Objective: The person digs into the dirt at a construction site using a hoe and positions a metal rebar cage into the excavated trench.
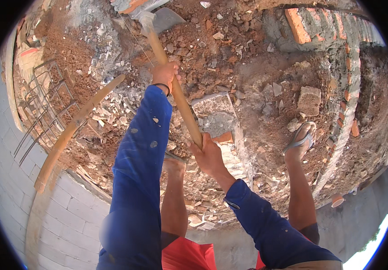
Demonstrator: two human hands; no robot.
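Note:
A hoe with a long wooden handle point(186, 110) slants across the middle of the head view. Its grey metal blade point(167, 21) lies at the top, against reddish soil and rubble. My left hand point(164, 74) is closed round the upper part of the handle, wrist banded in black. Lower down, near the handle's butt end, my right hand point(208, 155) grips it too. Both arms wear blue sleeves with pale spots.
Low brick-and-mortar courses point(311, 33) run along the right. At left are a rebar cage point(45, 108), a curved wooden pole point(77, 121) and a grey block wall point(14, 189). A loose stone chunk point(309, 101) lies near my sandalled right foot point(301, 140).

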